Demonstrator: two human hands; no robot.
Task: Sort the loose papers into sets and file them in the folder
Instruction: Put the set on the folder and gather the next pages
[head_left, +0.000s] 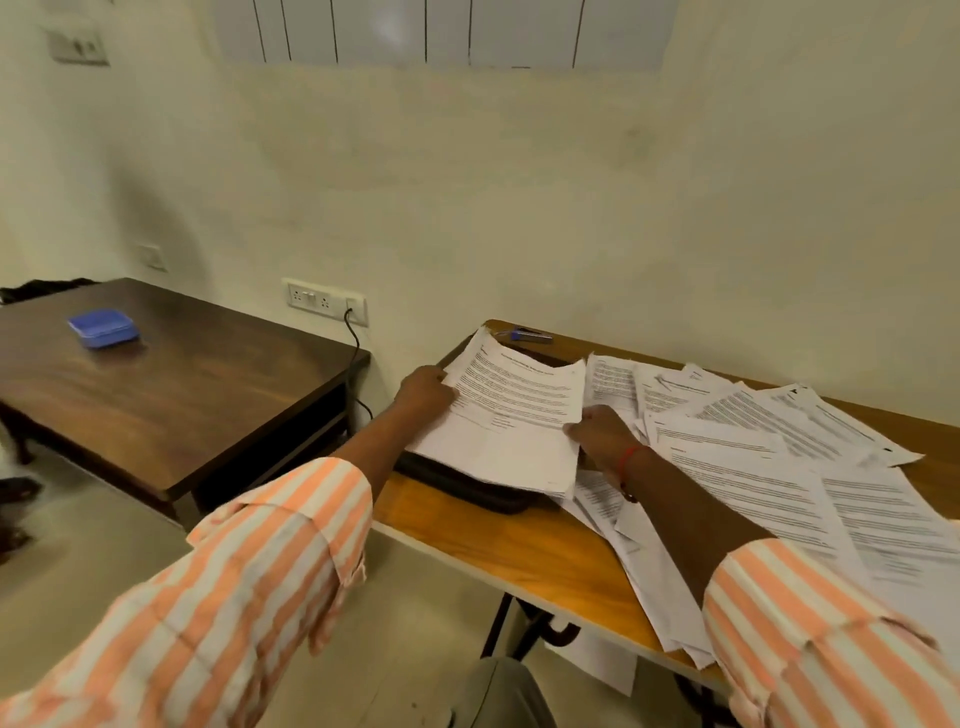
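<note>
Two hands held one gathered set of papers (511, 410) over the dark folder (470, 486) at the left end of the orange table (467, 540). The left hand (423, 389) had its fingers curled on the set's left edge, and the right hand (602, 431) pinched the right edge near the lower corner. Gripping opposite sides like this probably served to square the sheets and keep them from fanning as they were laid on the folder. The folder lay flat beneath the set, mostly covered, with only its near and left margins showing, so I could not tell whether it was open or closed. The set's long axis ran from the person's side toward the wall, leaning slightly, with the heading at the far end and the lines of print running across. Its far left corner curled up a little. The loose papers (769, 447) were fanned over the right part of the table at mixed angles, overlapping one another, and some hung past the near edge, so much sorting seemed left to do. A blue stapler (524, 335) lay by the wall just beyond the set, likely kept within reach for binding sets.
</note>
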